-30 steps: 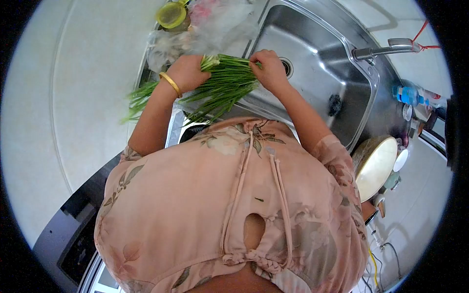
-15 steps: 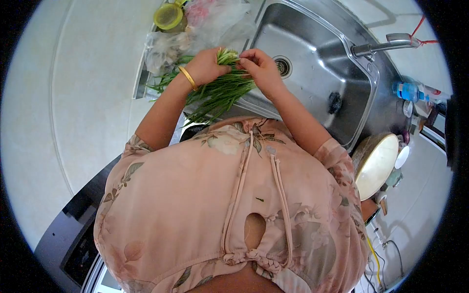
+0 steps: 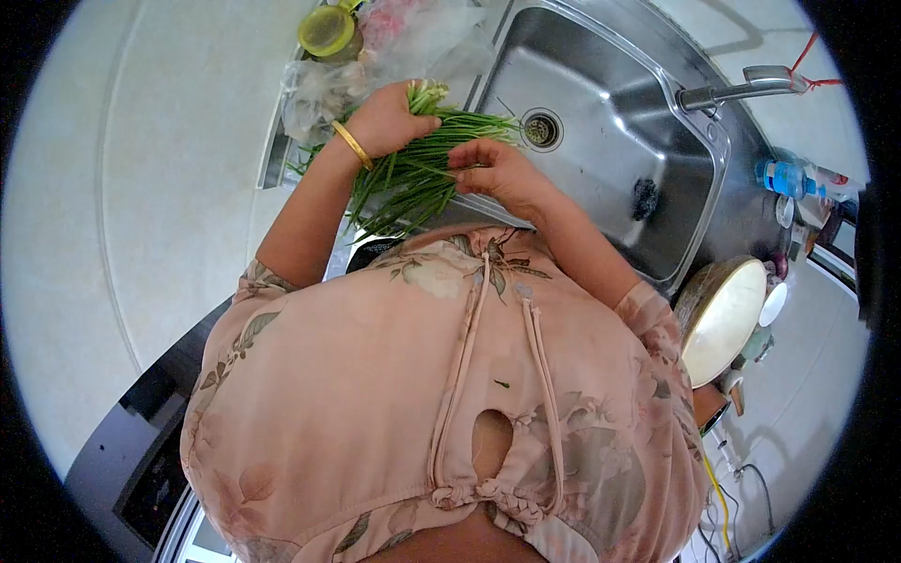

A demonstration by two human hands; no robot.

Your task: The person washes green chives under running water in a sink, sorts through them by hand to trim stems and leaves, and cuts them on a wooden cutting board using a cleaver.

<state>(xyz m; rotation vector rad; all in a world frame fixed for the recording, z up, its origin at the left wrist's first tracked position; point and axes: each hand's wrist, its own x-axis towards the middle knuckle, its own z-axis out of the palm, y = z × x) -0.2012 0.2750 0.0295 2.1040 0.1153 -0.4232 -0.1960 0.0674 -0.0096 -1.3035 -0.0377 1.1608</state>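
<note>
My left hand, with a gold bangle on the wrist, grips a bunch of long green chives near its pale cut ends, at the left rim of the steel sink. My right hand pinches a few stalks out of the bunch, pulled toward my body. The green leaves fan down and left across the sink's edge, and some stalks point toward the drain.
Clear plastic bags and a yellow-lidded jar lie left of the sink. A faucet reaches over the basin. A dark scrubber lies in the sink. A round wooden board and bottles stand at right.
My right hand has drawn back from the bunch's cut ends toward my body, pulling stalks with it. The left hand lifted the bunch slightly and turned it more upright.
</note>
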